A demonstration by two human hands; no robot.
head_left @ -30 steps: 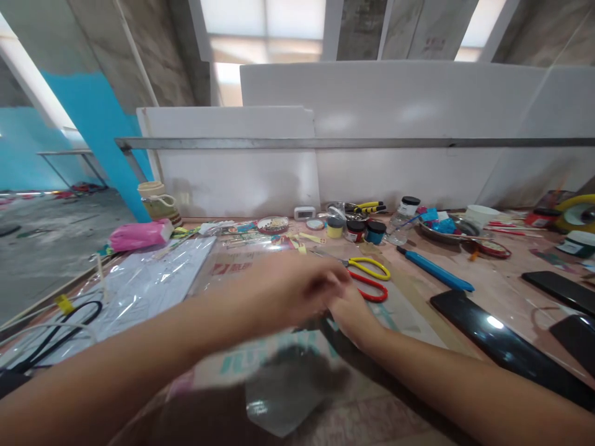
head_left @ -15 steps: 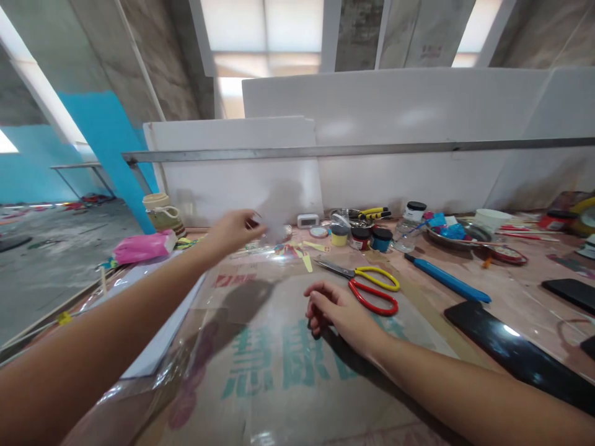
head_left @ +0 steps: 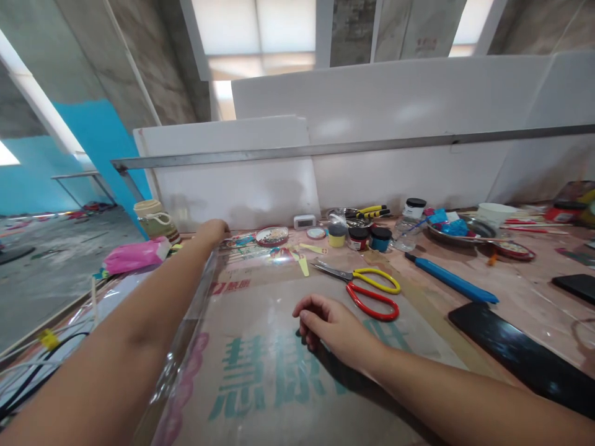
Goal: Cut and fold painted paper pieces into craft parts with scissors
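Note:
My left hand (head_left: 212, 231) reaches to the back left of the table, close to the white board. Its fingers are hidden behind the back of the hand, so what they hold does not show. To its right lies a small round dish of tiny pieces (head_left: 272, 236). My right hand (head_left: 323, 325) rests on a clear sheet over printed cardboard (head_left: 260, 316). Its fingers curl loosely, thumb apart, with nothing seen in them. Just beyond it lie scissors (head_left: 351, 277) with one yellow and one red handle. Small yellow cut pieces (head_left: 303, 262) lie near the blade tips.
Behind stand paint jars (head_left: 357, 238), a small white digital display (head_left: 304, 222) and a metal bowl with blue wrapping (head_left: 458, 230). On the right lie a blue utility knife (head_left: 450, 279) and a long black object (head_left: 515, 347). A pink packet (head_left: 134, 255) and a mug (head_left: 155, 220) stand left.
My left hand has moved left and away from a spot above the round dish, where it pinched something clear and blurred. The dish now shows. My right hand stays almost in place.

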